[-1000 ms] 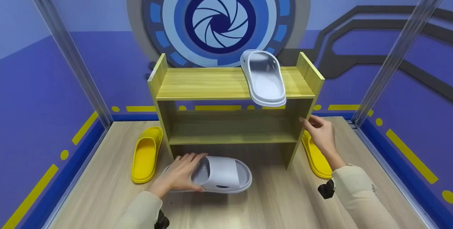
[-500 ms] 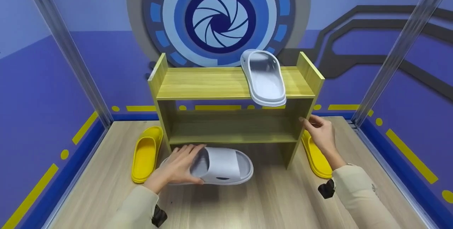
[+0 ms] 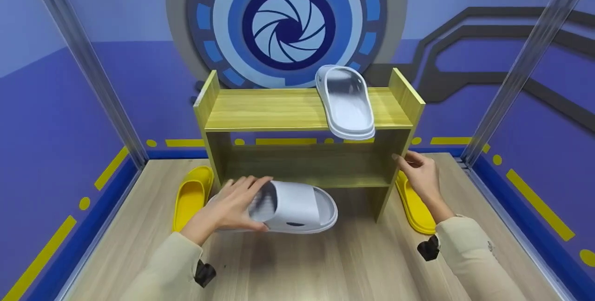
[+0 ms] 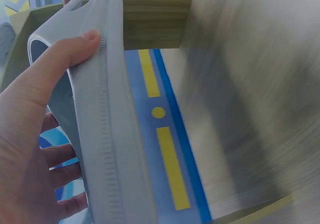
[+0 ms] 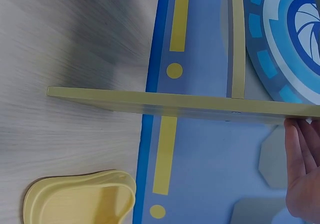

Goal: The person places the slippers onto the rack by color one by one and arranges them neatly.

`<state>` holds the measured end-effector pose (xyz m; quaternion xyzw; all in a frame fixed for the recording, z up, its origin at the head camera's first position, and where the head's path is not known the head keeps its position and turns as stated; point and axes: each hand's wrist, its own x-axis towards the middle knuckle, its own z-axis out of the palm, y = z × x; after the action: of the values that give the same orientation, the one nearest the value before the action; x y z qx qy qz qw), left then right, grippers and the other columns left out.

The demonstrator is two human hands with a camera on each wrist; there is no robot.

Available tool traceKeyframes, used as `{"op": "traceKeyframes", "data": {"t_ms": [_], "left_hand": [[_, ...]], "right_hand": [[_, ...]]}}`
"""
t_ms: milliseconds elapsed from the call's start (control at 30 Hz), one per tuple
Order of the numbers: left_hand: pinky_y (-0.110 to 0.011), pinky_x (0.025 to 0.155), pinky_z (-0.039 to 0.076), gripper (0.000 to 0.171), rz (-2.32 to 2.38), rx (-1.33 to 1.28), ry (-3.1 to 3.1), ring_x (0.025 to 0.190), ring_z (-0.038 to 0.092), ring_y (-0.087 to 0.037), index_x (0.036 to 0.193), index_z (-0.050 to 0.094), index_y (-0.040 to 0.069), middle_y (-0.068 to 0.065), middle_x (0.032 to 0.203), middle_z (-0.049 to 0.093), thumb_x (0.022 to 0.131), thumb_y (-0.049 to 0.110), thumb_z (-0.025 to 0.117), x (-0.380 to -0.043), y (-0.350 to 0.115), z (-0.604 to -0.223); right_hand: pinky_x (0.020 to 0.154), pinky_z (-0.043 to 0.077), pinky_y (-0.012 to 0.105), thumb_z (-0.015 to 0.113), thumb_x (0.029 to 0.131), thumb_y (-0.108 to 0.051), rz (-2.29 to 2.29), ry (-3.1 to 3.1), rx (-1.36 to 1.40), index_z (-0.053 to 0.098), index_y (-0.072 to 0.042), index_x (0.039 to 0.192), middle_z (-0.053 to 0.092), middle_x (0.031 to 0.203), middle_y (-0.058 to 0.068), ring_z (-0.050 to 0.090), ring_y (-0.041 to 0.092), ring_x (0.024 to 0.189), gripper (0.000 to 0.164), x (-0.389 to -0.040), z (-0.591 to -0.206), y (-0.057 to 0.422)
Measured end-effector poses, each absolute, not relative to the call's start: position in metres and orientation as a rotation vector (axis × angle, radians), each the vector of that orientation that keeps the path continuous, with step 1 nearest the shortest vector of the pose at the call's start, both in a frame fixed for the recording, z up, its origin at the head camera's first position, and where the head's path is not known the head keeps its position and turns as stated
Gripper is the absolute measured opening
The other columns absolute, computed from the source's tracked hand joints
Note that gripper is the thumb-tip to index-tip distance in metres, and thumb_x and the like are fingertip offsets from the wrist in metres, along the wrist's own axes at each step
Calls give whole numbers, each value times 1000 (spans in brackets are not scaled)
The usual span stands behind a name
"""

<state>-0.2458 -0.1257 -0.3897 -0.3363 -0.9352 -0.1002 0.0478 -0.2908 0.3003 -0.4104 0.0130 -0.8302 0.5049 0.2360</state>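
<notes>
A light grey slide slipper (image 3: pixel 297 203) hangs above the wooden floor, in front of the rack's lower opening, its toe to the right. My left hand (image 3: pixel 230 205) grips its heel half; in the left wrist view the thumb lies along the slipper's side (image 4: pixel 112 134) and the fingers reach behind it. At the right side panel of the small wooden shoe rack (image 3: pixel 265 110), my right hand (image 3: pixel 422 175) pinches the front edge, fingers on the outer face. The matching grey slipper (image 3: pixel 351 105) sits on the top shelf toward the right, heel end jutting past the front edge.
One yellow slipper (image 3: pixel 190 198) lies on the floor left of the rack, partly behind my left hand. Another yellow slipper (image 3: pixel 416 208) is at the right, below my right hand. Blue printed walls (image 3: pixel 139 101) with metal corner posts (image 3: pixel 88 59) enclose the floor (image 3: pixel 334 264).
My left hand has raised the grey slipper and brought it slightly toward the rack, now overlapping the lower shelf's front edge in view. The right hand has stayed put.
</notes>
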Motion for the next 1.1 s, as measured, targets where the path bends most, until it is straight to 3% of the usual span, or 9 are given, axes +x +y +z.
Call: {"op": "traceKeyframes", "data": {"t_ms": [200,367,633,1100], "left_hand": [[-40,86,30,98,-250,-1033,-2806,103,40,-19,138,25,20,-4,113,45,60,64,64,-245,-126,-369],[-38,82,31,98,-256,-1025,-2795,102,41,-19,138,25,20,-3,114,46,59,65,63,-245,-128,-353],[-41,84,31,100,-217,-985,-2800,102,40,-19,139,24,21,-4,115,46,59,73,56,-243,-129,-329],[-42,83,33,100,-130,-934,-2769,101,42,-23,139,25,19,-9,119,45,60,74,52,-236,-135,-278]], "right_hand": [[65,44,14,61,84,-22,1389,-2267,80,61,5,107,62,95,18,57,9,75,35,-275,-392,287],[67,45,16,61,82,-32,1382,-2279,56,62,-1,108,63,95,13,58,13,77,41,-285,-404,295],[68,45,17,61,80,-39,1367,-2286,47,63,-4,108,63,96,9,58,13,79,45,-291,-411,300],[65,46,17,63,81,-31,1417,-2234,85,63,0,105,63,93,13,59,10,74,40,-293,-413,301]]}}
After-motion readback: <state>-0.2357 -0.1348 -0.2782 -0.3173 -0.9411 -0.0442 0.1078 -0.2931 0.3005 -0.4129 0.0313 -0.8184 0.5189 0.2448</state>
